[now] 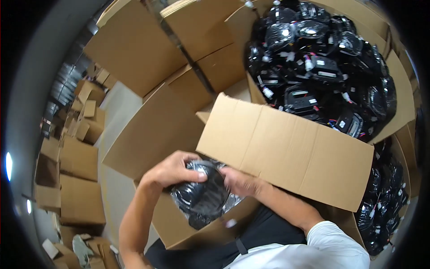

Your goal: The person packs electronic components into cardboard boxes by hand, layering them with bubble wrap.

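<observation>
Both hands closed on one black plastic-wrapped part (204, 195): left hand (172, 170) clamps its top, right hand (239, 181) pinches its side, likely to steady slippery film. Open carton (188, 231) directly beneath grip; flap (286, 154) just beyond.

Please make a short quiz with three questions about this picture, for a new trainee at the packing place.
1. True or false: both hands grip the same black part wrapped in clear plastic.
2. Where are most of the black parts piled? A) in the big open carton at the upper right B) on the bare floor C) on a metal shelf
3. What lies just to the right of the hands?

Key
1. True: the left hand and the right hand both grip the wrapped black part.
2. A: the open carton is full of black parts.
3. A cardboard flap.
</observation>
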Tool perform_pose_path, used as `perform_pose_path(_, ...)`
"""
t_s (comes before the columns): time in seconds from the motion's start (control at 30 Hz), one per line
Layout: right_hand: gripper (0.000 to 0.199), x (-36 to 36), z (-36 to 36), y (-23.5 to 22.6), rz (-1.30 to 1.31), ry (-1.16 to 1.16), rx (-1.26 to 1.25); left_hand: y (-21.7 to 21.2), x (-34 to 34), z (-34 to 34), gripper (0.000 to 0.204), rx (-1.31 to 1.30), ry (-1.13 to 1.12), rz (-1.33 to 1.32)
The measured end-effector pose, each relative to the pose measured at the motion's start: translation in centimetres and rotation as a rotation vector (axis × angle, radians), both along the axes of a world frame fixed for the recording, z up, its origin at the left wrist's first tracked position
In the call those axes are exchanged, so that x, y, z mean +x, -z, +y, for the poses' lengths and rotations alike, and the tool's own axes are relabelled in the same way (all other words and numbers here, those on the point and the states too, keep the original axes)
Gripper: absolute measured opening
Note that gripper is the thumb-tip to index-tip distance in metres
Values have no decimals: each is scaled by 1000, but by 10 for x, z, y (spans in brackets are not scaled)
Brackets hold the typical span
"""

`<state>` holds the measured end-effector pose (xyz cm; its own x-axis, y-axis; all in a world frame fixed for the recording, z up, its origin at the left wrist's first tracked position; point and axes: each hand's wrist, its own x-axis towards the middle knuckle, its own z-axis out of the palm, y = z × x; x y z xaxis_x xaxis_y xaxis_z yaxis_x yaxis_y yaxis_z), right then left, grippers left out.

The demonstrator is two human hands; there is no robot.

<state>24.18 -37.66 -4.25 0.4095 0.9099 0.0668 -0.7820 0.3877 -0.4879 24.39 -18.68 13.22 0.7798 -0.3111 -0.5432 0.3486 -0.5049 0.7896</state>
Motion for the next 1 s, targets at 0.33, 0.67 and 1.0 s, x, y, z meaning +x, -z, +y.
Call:
perform_pose_path(0.33,58,-11,-12,0,-405,109,-271,20,161,-108,48,443,49,-1039)
perform_pose_path(0.67,29,-23,30,27,-417,480,-415,78,290,-190,31,581,-326,-1049)
perform_pose_path(1.0,47,-33,31,29,-223,252,-408,-10,119,-28,23,-556,-558,-480)
